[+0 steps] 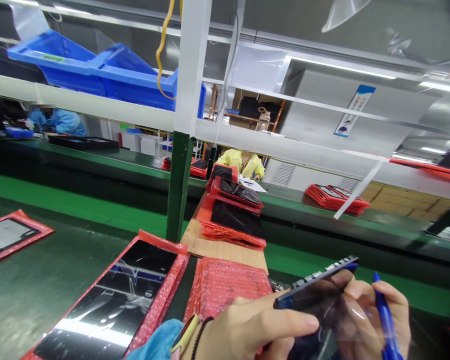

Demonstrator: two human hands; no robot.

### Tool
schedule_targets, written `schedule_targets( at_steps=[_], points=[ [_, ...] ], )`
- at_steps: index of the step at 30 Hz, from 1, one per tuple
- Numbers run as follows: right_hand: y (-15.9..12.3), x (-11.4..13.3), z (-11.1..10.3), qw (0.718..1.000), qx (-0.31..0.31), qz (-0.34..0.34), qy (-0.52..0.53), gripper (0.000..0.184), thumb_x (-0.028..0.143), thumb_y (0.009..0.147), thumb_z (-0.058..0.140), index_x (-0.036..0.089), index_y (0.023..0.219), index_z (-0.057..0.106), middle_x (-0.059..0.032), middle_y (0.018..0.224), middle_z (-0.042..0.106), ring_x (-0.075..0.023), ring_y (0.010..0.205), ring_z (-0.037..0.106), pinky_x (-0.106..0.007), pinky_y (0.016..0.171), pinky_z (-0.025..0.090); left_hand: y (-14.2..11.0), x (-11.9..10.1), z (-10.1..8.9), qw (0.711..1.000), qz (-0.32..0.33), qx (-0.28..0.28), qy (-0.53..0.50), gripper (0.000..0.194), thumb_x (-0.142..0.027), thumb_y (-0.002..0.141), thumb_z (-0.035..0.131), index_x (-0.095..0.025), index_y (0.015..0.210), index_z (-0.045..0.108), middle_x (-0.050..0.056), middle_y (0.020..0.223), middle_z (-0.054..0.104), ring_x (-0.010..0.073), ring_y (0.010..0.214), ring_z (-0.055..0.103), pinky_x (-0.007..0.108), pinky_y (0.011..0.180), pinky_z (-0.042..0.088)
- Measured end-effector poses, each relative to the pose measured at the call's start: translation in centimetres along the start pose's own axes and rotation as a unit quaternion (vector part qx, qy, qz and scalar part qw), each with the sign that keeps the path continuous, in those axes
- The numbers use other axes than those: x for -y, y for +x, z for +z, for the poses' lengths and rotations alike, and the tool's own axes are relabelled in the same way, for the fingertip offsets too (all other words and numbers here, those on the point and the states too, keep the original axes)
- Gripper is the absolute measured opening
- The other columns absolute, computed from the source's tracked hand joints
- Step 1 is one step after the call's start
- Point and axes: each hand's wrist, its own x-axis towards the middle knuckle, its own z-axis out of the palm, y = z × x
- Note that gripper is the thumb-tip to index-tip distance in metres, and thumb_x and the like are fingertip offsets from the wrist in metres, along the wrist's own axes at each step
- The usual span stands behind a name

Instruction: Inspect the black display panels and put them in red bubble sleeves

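My left hand (253, 327) comes in from the bottom edge and grips the near side of a dark glossy panel (315, 305) held tilted above the bench. My right hand (375, 310) steadies the panel's right side while its fingers close round a blue pen (384, 317). A second glossy black panel (114, 300) lies on red bubble wrap on the dark green belt to the left of my hands. An empty-looking red bubble-wrap bag (227, 287) lies just in front of my left hand.
A stack of panels in red wrap (234, 212) sits on a wooden board beyond. Another wrapped panel (7, 235) lies far left. A green post (178, 185) stands mid-bench. Blue bins (97, 70) sit on the shelf above. Two other people work behind the far belt.
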Motion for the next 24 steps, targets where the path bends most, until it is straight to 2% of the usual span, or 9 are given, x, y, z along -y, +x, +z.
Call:
schedule_targets(
  at_steps=[2, 5, 8, 11, 15, 18, 21, 24],
  points=[
    [0.0, 0.0, 0.0, 0.999, -0.009, 0.026, 0.029, 0.044, 0.028, 0.061, 0.082, 0.031, 0.097, 0.056, 0.0073, 0.066, 0.056, -0.0118, 0.054, 0.052, -0.022, 0.045, 0.042, 0.1, 0.0, -0.1, 1.0, -0.015, 0.019, -0.007, 0.078, -0.005, 0.077, 0.055, -0.044, 0.141, 0.033, 0.002, 0.092, 0.074, 0.0182, 0.058, 0.068, 0.024, 0.049, 0.055],
    [0.1, 0.1, 0.1, 0.997, -0.026, 0.042, 0.051, 0.045, 0.026, 0.059, 0.084, 0.031, 0.094, 0.058, 0.0068, 0.066, 0.058, -0.0125, 0.06, 0.055, -0.023, 0.053, 0.046, -1.1, -0.1, -0.1, 0.999, -0.046, -0.013, 0.022, 0.082, -0.013, 0.077, 0.062, -0.045, 0.145, 0.028, 0.002, 0.101, 0.075, 0.0216, 0.063, 0.07, 0.027, 0.048, 0.056],
    [0.1, 0.3, 0.4, 0.996, -0.046, 0.054, 0.052, 0.04, 0.026, 0.058, 0.084, 0.031, 0.09, 0.06, 0.0055, 0.068, 0.059, -0.015, 0.068, 0.059, -0.027, 0.065, 0.05, -3.1, 0.1, -0.2, 0.986, -0.161, -0.01, 0.049, 0.085, -0.024, 0.077, 0.069, -0.039, 0.148, 0.026, 0.004, 0.096, 0.076, 0.0217, 0.061, 0.07, 0.025, 0.042, 0.052],
    [0.0, 0.5, 0.8, 0.995, -0.044, 0.081, 0.048, 0.042, 0.029, 0.057, 0.084, 0.034, 0.091, 0.06, 0.0073, 0.07, 0.059, -0.0164, 0.073, 0.059, -0.033, 0.082, 0.05, -4.3, 0.5, -0.2, 0.969, -0.245, 0.035, -0.003, 0.082, -0.026, 0.081, 0.066, -0.035, 0.151, 0.023, 0.006, 0.104, 0.073, 0.0215, 0.076, 0.071, 0.025, 0.063, 0.058],
    [0.0, 0.9, 1.0, 0.991, -0.049, 0.113, 0.054, 0.046, 0.031, 0.052, 0.087, 0.032, 0.089, 0.06, 0.0096, 0.07, 0.062, -0.0132, 0.074, 0.057, -0.028, 0.087, 0.048, -3.8, 0.8, -0.1, 0.96, -0.259, 0.05, -0.094, 0.077, -0.025, 0.084, 0.062, -0.03, 0.151, 0.025, 0.008, 0.109, 0.07, 0.0239, 0.092, 0.068, 0.033, 0.086, 0.055],
    [0.1, 1.4, 1.1, 0.986, -0.06, 0.148, 0.054, 0.049, 0.033, 0.049, 0.088, 0.031, 0.089, 0.061, 0.0089, 0.07, 0.064, -0.0133, 0.079, 0.06, -0.024, 0.082, 0.048, -2.6, 0.6, -0.1, 0.959, -0.249, 0.038, -0.13, 0.064, -0.024, 0.086, 0.059, -0.029, 0.146, 0.037, 0.008, 0.102, 0.07, 0.0265, 0.101, 0.065, 0.037, 0.096, 0.049],
    [0.2, 2.1, 1.5, 0.979, -0.051, 0.194, 0.044, 0.052, 0.033, 0.045, 0.09, 0.03, 0.088, 0.06, 0.007, 0.069, 0.065, -0.0135, 0.078, 0.061, -0.019, 0.073, 0.049, -1.4, 0.2, -0.2, 0.95, -0.254, 0.024, -0.181, 0.051, -0.023, 0.089, 0.054, -0.028, 0.139, 0.045, 0.008, 0.101, 0.069, 0.0269, 0.103, 0.064, 0.039, 0.097, 0.047],
    [0.4, 2.6, 1.8, 0.971, -0.036, 0.234, 0.03, 0.052, 0.035, 0.045, 0.09, 0.029, 0.086, 0.059, 0.006, 0.07, 0.065, -0.0122, 0.072, 0.06, -0.016, 0.066, 0.05, -0.3, 0.1, -0.4, 0.935, -0.218, 0.009, -0.28, 0.053, -0.025, 0.089, 0.055, -0.029, 0.14, 0.039, 0.009, 0.114, 0.065, 0.027, 0.106, 0.062, 0.042, 0.096, 0.047]
  ],
)
